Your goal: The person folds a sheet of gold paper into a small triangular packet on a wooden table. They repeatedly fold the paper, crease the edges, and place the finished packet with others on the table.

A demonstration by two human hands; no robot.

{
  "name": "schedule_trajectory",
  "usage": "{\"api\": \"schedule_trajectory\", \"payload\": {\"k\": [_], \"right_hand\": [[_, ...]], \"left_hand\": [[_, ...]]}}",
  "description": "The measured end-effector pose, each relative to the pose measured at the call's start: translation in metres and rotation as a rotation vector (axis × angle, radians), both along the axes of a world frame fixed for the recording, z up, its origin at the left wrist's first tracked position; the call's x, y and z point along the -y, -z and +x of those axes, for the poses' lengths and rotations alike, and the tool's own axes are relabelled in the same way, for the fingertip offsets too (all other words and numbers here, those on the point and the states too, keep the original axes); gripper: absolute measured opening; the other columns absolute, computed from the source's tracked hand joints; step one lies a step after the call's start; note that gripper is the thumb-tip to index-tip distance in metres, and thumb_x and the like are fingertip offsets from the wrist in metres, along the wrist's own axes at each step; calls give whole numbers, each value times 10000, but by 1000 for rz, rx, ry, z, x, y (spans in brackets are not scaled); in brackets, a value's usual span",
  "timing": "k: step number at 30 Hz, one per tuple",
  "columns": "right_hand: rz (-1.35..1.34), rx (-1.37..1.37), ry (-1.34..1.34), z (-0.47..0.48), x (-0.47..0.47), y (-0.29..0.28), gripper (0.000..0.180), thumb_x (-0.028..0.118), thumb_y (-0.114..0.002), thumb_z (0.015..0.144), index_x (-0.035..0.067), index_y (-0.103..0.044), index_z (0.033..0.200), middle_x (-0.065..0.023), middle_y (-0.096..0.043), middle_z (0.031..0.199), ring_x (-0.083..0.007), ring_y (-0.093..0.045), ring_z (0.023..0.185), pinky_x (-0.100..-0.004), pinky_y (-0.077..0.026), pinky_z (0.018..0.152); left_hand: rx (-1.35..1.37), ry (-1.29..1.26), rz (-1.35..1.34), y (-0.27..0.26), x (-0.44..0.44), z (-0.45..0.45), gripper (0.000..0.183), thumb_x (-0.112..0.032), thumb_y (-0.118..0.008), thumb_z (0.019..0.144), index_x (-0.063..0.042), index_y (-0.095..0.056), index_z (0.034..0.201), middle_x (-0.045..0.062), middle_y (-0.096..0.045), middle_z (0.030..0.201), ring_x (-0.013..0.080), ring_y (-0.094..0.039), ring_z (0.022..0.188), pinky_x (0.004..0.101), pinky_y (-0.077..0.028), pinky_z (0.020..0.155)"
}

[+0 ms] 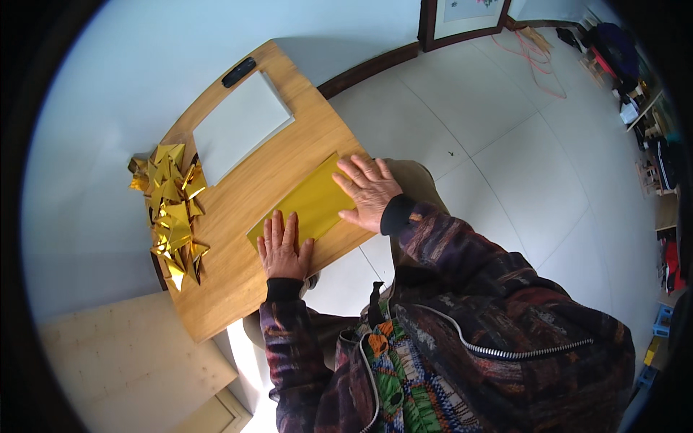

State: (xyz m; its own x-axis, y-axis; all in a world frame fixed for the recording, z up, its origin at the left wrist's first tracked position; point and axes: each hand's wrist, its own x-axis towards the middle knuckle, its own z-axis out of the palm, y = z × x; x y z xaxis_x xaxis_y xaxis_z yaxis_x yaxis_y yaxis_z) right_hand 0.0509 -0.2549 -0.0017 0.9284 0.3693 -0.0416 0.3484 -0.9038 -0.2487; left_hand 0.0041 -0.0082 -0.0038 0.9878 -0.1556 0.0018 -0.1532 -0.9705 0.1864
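A rectangular sheet of gold paper (pixel 311 203) lies flat along the near edge of a wooden table (pixel 238 281). My left hand (pixel 284 249) presses palm down on its lower left end, fingers slightly apart. At the opposite end, my right hand (pixel 371 192) rests flat with spread fingers over the sheet's right edge. Neither hand grips anything. Beyond the sheet is a stack of white paper (pixel 241 127). Folded pieces of shiny gold foil paper (pixel 176 216) are heaped at the table's left end.
A black object (pixel 238 72) lies near the wall side of the table. Left of the table stands a pale wooden cabinet (pixel 130 357). A red cord (pixel 533 59) lies on the tiled floor beneath a framed picture (pixel 468 19). Assorted items line the far right side.
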Motion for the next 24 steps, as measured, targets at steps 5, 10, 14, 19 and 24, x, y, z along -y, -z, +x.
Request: {"api": "schedule_trajectory", "payload": {"k": [5,10,14,19,24], "right_hand": [[-19,52,-6,-16,21,2,713,481,-506,912,130,-267,1486,-27,-177,1571,-247,-95,1458,-524,-81,1155],[-46,93,-21,-56,19,-10,753,507,-604,838,61,-400,1409,-119,-262,1526,-300,-164,1431,-568,-96,1135],[-61,51,-66,-84,22,-30,712,491,-614,840,13,-456,1343,-129,-326,1480,-307,-216,1406,-578,-114,1128],[84,107,-124,-50,30,-42,558,391,-579,896,-6,-502,1280,-138,-413,1404,-297,-280,1377,-552,-178,1118],[123,114,-285,6,0,-21,500,315,-496,948,41,-435,1361,-109,-355,1477,-275,-249,1415,-526,-202,1124]], "left_hand": [[74,37,-25,3,-4,-1,648,-444,-601,846,-255,-405,1434,62,-270,1550,295,-216,1435,512,-153,1145],[-33,112,33,-10,-17,10,632,-489,-588,839,-313,-416,1421,48,-230,1566,294,-175,1448,587,-87,1130],[-116,156,151,-26,-29,19,653,-478,-595,836,-303,-399,1434,46,-194,1578,293,-137,1460,580,-67,1135],[-29,182,39,-29,0,9,687,-367,-604,881,-176,-322,1478,68,-186,1577,274,-166,1456,536,-122,1147],[-49,242,-5,-6,70,-16,860,-542,-602,823,-105,-270,1485,87,-205,1569,259,-191,1449,500,-130,1156]]}}
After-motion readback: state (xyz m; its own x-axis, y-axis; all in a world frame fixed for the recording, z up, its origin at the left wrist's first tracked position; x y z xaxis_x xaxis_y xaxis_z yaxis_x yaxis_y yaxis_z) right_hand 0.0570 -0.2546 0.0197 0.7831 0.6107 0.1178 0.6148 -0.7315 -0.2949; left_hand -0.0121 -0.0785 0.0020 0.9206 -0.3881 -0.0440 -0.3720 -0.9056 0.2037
